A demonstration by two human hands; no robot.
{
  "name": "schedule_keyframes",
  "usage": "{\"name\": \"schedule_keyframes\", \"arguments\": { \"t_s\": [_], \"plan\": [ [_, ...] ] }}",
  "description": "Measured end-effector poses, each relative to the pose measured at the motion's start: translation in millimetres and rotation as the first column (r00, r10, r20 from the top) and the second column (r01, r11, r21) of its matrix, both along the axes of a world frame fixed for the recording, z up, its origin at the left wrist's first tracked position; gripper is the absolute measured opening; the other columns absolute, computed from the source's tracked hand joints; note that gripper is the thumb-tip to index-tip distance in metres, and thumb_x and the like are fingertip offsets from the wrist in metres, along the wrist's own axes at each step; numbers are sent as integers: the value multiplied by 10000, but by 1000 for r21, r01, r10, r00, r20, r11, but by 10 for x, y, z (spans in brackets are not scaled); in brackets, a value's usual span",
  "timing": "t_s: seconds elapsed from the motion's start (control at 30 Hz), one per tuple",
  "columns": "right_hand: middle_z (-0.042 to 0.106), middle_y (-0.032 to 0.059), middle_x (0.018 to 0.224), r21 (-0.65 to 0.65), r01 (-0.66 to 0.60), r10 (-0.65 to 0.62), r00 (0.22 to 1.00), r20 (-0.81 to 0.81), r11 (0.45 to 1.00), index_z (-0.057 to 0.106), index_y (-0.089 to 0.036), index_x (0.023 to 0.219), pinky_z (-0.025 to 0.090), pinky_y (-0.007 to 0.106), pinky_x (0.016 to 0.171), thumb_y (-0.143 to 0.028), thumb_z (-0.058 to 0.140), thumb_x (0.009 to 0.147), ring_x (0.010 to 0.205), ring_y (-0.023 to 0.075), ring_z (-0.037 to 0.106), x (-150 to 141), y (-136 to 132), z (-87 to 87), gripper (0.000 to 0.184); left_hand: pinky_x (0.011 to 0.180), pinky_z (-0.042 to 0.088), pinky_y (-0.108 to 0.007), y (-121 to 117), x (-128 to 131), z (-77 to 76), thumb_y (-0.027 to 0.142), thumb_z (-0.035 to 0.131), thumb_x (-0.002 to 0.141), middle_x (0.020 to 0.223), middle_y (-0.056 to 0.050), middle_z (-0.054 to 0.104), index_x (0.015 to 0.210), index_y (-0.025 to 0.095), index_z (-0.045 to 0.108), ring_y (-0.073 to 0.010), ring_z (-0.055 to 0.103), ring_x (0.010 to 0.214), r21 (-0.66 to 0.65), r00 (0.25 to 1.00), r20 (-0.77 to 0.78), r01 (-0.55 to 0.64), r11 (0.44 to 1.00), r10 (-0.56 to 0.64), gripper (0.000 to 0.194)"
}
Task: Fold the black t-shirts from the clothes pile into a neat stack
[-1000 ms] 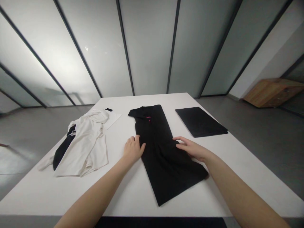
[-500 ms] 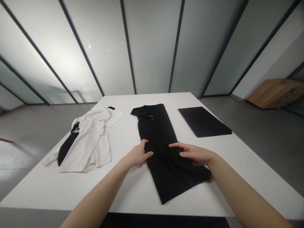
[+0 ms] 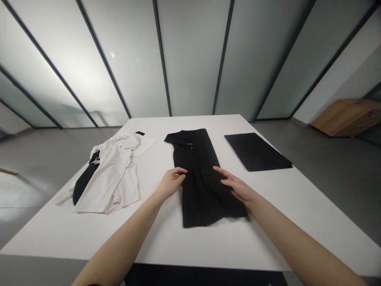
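Left hand (image 3: pixel 170 183) has its thumb and fingertips drawn close together at one long edge of the shirt (image 3: pixel 196 204); whether cloth is caught between them I cannot tell. Right hand (image 3: pixel 238 190) rests loosely spread at the opposite edge, thumb and forefinger apart, its lower fingers partly hidden. Between and under the hands, the shirt looks light, soft and limp, likely to sag or crease wherever it is unsupported, with little to break and no stiffness of its own. Both long edges, about level with each other, seem the sound places to hold, pinched through every layer, since loose folds could slide over one another. Nearer than the hands, the hem ripples; beyond them lie a pink print (image 3: pixel 190 146) and a sleeve (image 3: pixel 172 137). Well left of the grip is rumpled white clothing (image 3: pixel 108 178); beyond and right of it, a flat black pile (image 3: pixel 257 153). All of it lies on the white table (image 3: pixel 157 242).
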State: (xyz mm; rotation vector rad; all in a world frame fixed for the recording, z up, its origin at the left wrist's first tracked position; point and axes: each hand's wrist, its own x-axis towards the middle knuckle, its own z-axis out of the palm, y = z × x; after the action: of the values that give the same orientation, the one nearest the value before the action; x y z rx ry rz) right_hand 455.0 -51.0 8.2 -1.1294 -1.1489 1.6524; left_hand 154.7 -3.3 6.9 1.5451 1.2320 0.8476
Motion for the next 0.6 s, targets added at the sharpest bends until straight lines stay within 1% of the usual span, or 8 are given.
{"name": "schedule_keyframes", "arguments": {
  "t_s": [0.1, 0.17, 0.23, 0.3, 0.4, 0.47, 0.53, 0.6],
  "plan": [
    [683, 31, 1511, 86, 57, -60, 998, 31, 995, 450, -374, 1644, 569, 427, 1114, -349, 735, 859, 1323, 256, 686, -59, 32, -36, 835, 673, 539, -276, 64, -5, -60, 377, 670, 911, 882, -38, 715, 1234, 183, 748, -165, 661, 745, 33, 999, 24, -38, 999, 38, 385],
    [671, 43, 1517, 82, 15, -21, 997, 73, 997, 393, -385, 1677, 589, 422, 1070, -350, 751, 881, 1290, 255, 697, 3, 32, 3, 874, 714, 539, -276, 70, -20, -69, 370, 701, 899, 1014, -58, 724, 1303, 194, 721, -153, 659, 787, 72, 999, 46, -22, 997, 19, 441],
    [714, 59, 1417, 26, -114, 109, 985, 136, 993, 376, -382, 1694, 619, 396, 977, -355, 783, 892, 1173, 244, 736, 141, 16, 80, 899, 696, 525, -266, 42, -54, -32, 380, 726, 897, 1058, -55, 708, 1355, 218, 680, -134, 644, 764, 58, 997, 59, 37, 998, -40, 488],
    [765, 44, 1181, -59, -283, 290, 936, 198, 957, 409, -358, 1689, 624, 346, 853, -358, 823, 883, 991, 213, 757, 312, -7, 162, 907, 608, 484, -250, -11, -101, 46, 422, 718, 922, 905, -10, 675, 1422, 236, 618, -123, 609, 659, -61, 984, 40, 177, 982, -174, 542],
    [720, -10, 922, -198, -477, 512, 835, 200, 856, 542, -320, 1607, 597, 306, 731, -363, 859, 847, 808, 178, 729, 496, -38, 230, 825, 534, 437, -236, -94, -153, 180, 435, 745, 917, 759, 48, 624, 1556, 270, 499, -129, 584, 573, -280, 899, 17, 424, 861, -437, 703],
    [704, -19, 841, -256, -524, 571, 804, 167, 812, 648, -277, 1484, 584, 305, 683, -377, 852, 836, 731, 173, 713, 520, -45, 227, 687, 544, 449, -234, -121, -154, 234, 393, 779, 883, 808, 37, 658, 1576, 291, 488, -128, 607, 596, -320, 861, 11, 484, 814, -508, 759],
    [693, -23, 759, -263, -509, 559, 811, 172, 820, 714, -236, 1331, 561, 293, 633, -371, 822, 838, 648, 163, 689, 487, -37, 202, 522, 560, 463, -236, -119, -134, 251, 375, 768, 873, 844, 21, 677, 1480, 266, 582, -123, 613, 616, -290, 873, 19, 471, 833, -487, 644],
    [690, -27, 736, -218, -445, 484, 856, 182, 869, 720, -228, 1223, 543, 279, 612, -340, 777, 841, 608, 152, 674, 445, -16, 173, 402, 582, 474, -245, -100, -119, 258, 390, 714, 898, 836, 2, 683, 1289, 218, 684, -128, 615, 640, -231, 900, 38, 432, 872, -435, 429]
  ]
}}
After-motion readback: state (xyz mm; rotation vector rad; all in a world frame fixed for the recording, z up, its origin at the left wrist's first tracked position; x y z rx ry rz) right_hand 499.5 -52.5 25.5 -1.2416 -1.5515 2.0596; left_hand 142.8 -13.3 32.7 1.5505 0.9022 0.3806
